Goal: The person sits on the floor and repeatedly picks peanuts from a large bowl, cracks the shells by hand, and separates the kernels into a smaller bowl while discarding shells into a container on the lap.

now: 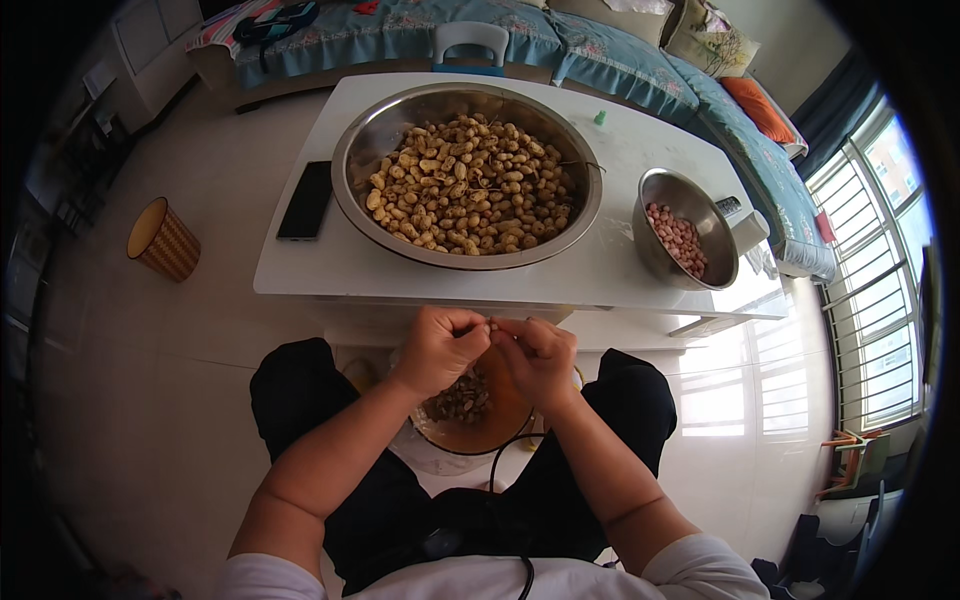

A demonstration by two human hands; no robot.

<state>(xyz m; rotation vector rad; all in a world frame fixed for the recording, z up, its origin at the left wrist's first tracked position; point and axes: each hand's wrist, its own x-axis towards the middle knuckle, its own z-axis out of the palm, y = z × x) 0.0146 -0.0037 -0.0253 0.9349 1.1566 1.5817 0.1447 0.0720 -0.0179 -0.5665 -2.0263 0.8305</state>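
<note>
My left hand [444,346] and my right hand [537,357] meet at the fingertips, pinching a small pale peanut [491,327] between them. Below them, between my knees, stands an orange bin [511,405] with broken peanut shells [463,399] inside. On the white table ahead, a wide steel basin [589,217] holds a heap of unshelled peanuts [472,187]. To its right, a smaller steel bowl [716,240] leans towards me with shelled pink peanuts [677,240] in it.
A black phone [306,202] lies left of the basin on the white table [450,289]. A white cup [750,231] is beside the small bowl, and a green object [600,118] stands farther back. A patterned wastebasket [169,244] is on the floor at left. A sofa [397,37] lines the back.
</note>
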